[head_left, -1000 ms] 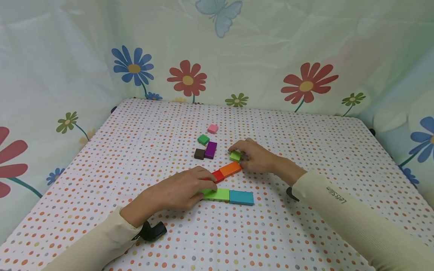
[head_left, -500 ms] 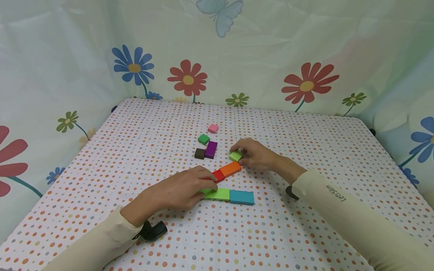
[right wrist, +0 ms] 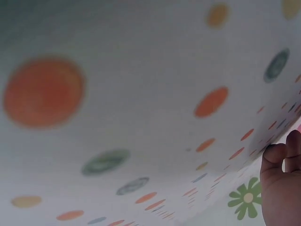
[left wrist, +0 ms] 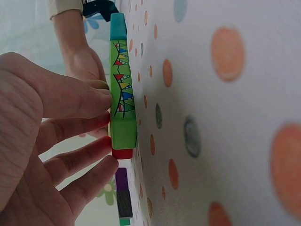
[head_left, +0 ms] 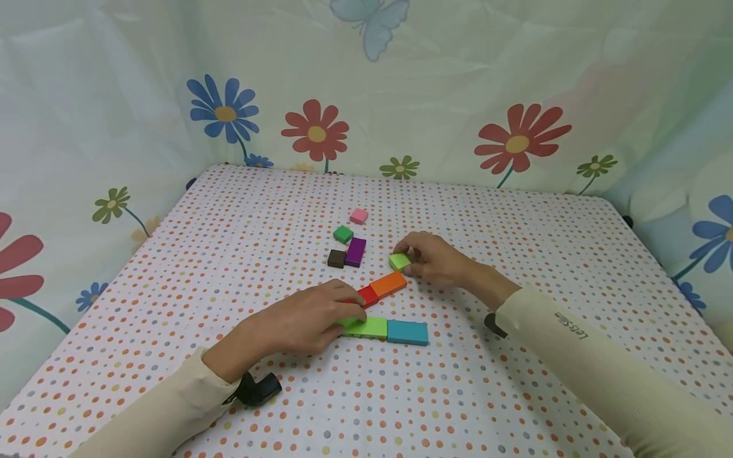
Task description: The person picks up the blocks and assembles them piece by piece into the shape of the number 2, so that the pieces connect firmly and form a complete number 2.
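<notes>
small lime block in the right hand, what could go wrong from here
With the small lime block so close to the orange block, the right hand might nudge the latter askew. The left hand touches the long green block, so a slip could part it from the blue block.

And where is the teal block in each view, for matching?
Head: teal block, below and right of centre, at the long green block's right end.
Left wrist: teal block, near the top, left of centre.
Right wrist: not in it.
Shared landmark: the spotted cloth, in all three.
</notes>
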Demonstrator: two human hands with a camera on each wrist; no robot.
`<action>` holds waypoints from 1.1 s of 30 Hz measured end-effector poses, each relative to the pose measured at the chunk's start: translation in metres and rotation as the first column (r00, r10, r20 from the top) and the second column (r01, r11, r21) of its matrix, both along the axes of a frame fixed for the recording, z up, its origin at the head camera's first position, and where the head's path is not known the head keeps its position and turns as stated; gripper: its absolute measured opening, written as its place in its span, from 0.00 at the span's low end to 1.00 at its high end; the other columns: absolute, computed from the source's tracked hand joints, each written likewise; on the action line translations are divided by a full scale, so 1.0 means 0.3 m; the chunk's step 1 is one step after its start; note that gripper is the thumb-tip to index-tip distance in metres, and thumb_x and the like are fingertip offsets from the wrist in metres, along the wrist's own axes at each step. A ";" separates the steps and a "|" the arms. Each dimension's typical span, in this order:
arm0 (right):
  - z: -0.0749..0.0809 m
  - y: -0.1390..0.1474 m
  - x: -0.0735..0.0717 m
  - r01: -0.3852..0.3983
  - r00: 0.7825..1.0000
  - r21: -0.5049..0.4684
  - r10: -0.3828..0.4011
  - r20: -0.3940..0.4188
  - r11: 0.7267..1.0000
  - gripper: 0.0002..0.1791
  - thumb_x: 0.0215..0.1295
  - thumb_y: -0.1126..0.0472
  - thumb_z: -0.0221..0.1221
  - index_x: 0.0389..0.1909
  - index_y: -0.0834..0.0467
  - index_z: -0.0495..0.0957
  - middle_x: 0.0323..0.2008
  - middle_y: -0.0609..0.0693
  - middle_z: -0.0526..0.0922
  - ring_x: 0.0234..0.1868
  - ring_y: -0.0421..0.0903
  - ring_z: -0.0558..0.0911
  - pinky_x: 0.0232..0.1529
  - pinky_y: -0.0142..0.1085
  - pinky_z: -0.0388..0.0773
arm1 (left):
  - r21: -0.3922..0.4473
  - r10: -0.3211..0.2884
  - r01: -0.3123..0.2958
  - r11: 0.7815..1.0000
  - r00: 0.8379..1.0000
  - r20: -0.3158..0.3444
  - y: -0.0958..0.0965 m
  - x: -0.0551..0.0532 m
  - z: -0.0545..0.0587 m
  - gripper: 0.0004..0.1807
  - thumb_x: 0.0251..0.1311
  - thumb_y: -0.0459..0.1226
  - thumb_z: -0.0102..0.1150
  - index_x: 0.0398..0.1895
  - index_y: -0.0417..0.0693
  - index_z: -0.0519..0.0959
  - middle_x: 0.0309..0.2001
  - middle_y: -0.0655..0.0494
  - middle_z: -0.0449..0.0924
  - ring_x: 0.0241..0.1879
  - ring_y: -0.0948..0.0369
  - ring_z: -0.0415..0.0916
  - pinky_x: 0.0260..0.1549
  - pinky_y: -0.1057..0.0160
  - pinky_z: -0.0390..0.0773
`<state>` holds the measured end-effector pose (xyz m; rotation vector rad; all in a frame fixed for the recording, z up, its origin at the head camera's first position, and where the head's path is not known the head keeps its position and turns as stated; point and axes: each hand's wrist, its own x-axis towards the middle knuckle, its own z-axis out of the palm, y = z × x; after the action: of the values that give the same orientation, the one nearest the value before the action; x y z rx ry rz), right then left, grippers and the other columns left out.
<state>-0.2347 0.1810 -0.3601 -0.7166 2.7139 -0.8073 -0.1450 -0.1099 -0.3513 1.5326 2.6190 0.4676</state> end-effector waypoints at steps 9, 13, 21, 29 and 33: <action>0.006 0.004 0.010 0.037 0.999 0.010 -0.037 -0.006 0.999 0.17 0.66 0.66 0.66 0.55 0.60 0.79 0.41 0.52 0.77 0.39 0.49 0.72 0.40 0.40 0.71 | 0.004 -0.005 0.005 1.000 1.000 -0.004 0.004 -0.005 0.001 0.14 0.66 0.32 0.60 0.53 0.54 0.83 0.59 0.57 0.78 0.62 0.57 0.71 0.64 0.56 0.72; 0.007 0.007 0.017 0.047 0.999 0.007 -0.047 -0.009 0.999 0.18 0.65 0.65 0.66 0.55 0.61 0.78 0.41 0.52 0.77 0.39 0.49 0.72 0.41 0.41 0.71 | 0.007 -0.005 0.005 1.000 1.000 0.002 0.002 -0.004 0.000 0.15 0.67 0.31 0.58 0.53 0.53 0.83 0.59 0.57 0.78 0.62 0.57 0.71 0.64 0.56 0.72; 0.008 0.012 0.025 0.063 0.998 0.010 -0.063 -0.023 0.998 0.19 0.65 0.62 0.67 0.55 0.60 0.78 0.38 0.51 0.76 0.38 0.48 0.72 0.39 0.40 0.71 | 0.007 0.000 0.000 1.000 1.000 0.005 0.001 -0.002 -0.002 0.15 0.67 0.31 0.58 0.53 0.54 0.83 0.59 0.58 0.78 0.62 0.57 0.70 0.64 0.56 0.71; 0.010 0.019 0.030 0.053 0.998 0.011 -0.053 -0.041 0.999 0.19 0.65 0.61 0.68 0.54 0.61 0.79 0.36 0.51 0.76 0.37 0.48 0.71 0.37 0.40 0.69 | 0.012 -0.002 0.002 1.000 1.000 0.002 0.001 0.000 -0.001 0.15 0.66 0.31 0.59 0.53 0.54 0.83 0.59 0.58 0.78 0.62 0.57 0.71 0.64 0.57 0.71; 0.008 0.019 0.032 0.060 0.997 0.013 -0.060 -0.044 0.998 0.20 0.64 0.60 0.69 0.54 0.61 0.79 0.35 0.51 0.75 0.37 0.48 0.71 0.37 0.39 0.68 | 0.014 -0.005 0.005 1.000 1.000 -0.005 0.002 0.001 0.001 0.15 0.66 0.31 0.59 0.52 0.54 0.83 0.58 0.58 0.79 0.62 0.57 0.71 0.64 0.57 0.72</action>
<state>-0.2251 0.1868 -0.3577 -0.6603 2.7895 -0.7933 -0.1447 -0.1094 -0.3510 1.5456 2.6205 0.4831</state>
